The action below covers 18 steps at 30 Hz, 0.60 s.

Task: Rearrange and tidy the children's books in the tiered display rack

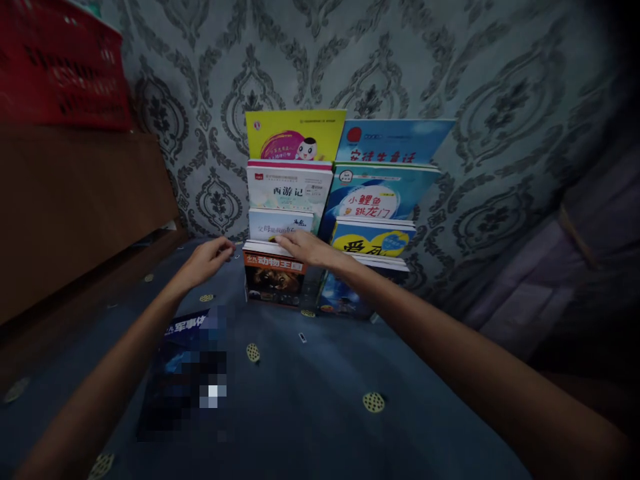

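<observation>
Two side-by-side columns of picture books stand upright in steps against the wall. At the front left is an orange-and-black animal book (275, 277). My right hand (303, 248) reaches across to its top edge, with fingers closed on it; the fingertips are partly hidden behind the edge. Just behind stands a pale blue book (263, 223), then a white book (285, 187) and a yellow book (295, 133). My left hand (210, 260) hovers left of the stack, fingers curled together, with nothing visible in them. A dark blue book (180, 367), partly pixelated, lies flat below it.
The right column has a blue book (400, 140) at the back and a yellow-and-blue book (373, 238) nearer the front. A brown wooden cabinet (75, 213) with a red basket (60, 67) stands left. Grey cloth (545, 267) hangs right. Blue patterned fabric (310, 413) covers the surface.
</observation>
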Available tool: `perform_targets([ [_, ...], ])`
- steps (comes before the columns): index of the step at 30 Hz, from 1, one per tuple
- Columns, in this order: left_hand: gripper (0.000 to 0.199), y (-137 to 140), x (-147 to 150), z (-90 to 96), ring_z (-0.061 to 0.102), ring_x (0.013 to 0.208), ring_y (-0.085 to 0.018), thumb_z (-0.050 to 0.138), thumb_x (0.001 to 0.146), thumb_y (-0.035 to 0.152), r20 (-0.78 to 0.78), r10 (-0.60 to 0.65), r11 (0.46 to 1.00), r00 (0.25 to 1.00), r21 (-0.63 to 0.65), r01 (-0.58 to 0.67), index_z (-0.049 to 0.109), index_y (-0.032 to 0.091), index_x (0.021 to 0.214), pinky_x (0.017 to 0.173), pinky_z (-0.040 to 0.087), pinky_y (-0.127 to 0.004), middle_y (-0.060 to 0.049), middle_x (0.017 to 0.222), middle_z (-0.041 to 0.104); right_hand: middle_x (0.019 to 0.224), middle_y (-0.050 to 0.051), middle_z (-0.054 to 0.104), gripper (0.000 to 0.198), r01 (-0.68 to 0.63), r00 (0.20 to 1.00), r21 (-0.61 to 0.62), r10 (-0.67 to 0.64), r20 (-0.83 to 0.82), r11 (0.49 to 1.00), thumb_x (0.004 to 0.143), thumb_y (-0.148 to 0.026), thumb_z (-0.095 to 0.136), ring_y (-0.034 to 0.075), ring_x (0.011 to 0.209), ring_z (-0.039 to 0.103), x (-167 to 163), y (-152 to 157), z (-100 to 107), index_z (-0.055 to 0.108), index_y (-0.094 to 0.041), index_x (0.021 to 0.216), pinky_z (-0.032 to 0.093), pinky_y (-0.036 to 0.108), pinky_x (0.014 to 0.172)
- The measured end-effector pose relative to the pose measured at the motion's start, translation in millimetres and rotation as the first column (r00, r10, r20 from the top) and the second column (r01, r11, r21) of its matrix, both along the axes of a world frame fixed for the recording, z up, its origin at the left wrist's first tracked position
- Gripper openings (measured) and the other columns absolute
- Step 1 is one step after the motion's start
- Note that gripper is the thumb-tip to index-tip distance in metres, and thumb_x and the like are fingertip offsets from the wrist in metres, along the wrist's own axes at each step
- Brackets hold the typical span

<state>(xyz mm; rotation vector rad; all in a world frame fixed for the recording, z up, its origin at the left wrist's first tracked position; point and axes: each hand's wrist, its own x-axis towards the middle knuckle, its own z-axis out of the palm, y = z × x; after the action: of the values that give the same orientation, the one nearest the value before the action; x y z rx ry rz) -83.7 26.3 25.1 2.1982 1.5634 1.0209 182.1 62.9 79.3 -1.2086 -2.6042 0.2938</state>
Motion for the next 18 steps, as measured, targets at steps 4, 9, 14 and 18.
perform_targets([
  [4, 0.047, -27, -8, -19.0, 0.067, 0.098, -0.025, 0.052, 0.087, 0.056, 0.04, -0.023, 0.999, 0.999, -0.041, 0.025, 0.063, 0.019, 0.112, 0.079, 0.051, -0.034, -0.009, 0.105, 0.072, 0.117, 0.01, 0.074, 0.035, -0.136, 0.985, -0.052, 0.13, -0.11, 0.989, 0.092, -0.032, 0.071, 0.024, 0.106, 0.066, 7, 13, -9, 0.072, -0.014, 0.122, 0.048, 0.03, 0.087],
  [9, 0.05, -41, 5, -27.9, 0.068, 0.1, -0.025, 0.053, 0.089, 0.056, 0.04, -0.054, 0.997, 0.998, -0.046, 0.056, 0.06, 0.019, 0.123, 0.08, 0.052, -0.034, -0.01, 0.108, 0.072, 0.107, 0.007, 0.077, 0.035, -0.139, 0.983, -0.044, 0.132, -0.125, 0.989, 0.083, -0.016, 0.076, 0.022, 0.099, 0.067, 9, 21, -18, 0.076, -0.015, 0.117, 0.048, 0.03, 0.085],
  [14, 0.054, -26, 14, -26.9, 0.067, 0.106, -0.024, 0.056, 0.089, 0.051, 0.097, -0.057, 0.998, 0.994, -0.015, 0.059, 0.052, 0.019, 0.132, 0.083, 0.054, -0.035, -0.011, 0.115, 0.07, 0.098, 0.005, 0.077, 0.034, -0.089, 0.992, -0.005, 0.088, -0.094, 0.996, 0.081, -0.015, 0.076, 0.021, 0.089, 0.067, 7, 22, -18, 0.078, -0.016, 0.115, 0.047, 0.029, 0.079],
  [18, 0.055, -14, 17, -25.1, 0.067, 0.105, -0.024, 0.057, 0.088, 0.049, 0.088, -0.029, 1.0, 0.996, 0.008, 0.028, 0.052, 0.018, 0.133, 0.084, 0.054, -0.036, -0.011, 0.114, 0.07, 0.101, 0.004, 0.077, 0.033, -0.117, 0.988, 0.03, 0.12, -0.097, 0.993, 0.082, -0.018, 0.075, 0.021, 0.094, 0.068, 9, 23, -21, 0.077, -0.018, 0.115, 0.048, 0.03, 0.081],
])
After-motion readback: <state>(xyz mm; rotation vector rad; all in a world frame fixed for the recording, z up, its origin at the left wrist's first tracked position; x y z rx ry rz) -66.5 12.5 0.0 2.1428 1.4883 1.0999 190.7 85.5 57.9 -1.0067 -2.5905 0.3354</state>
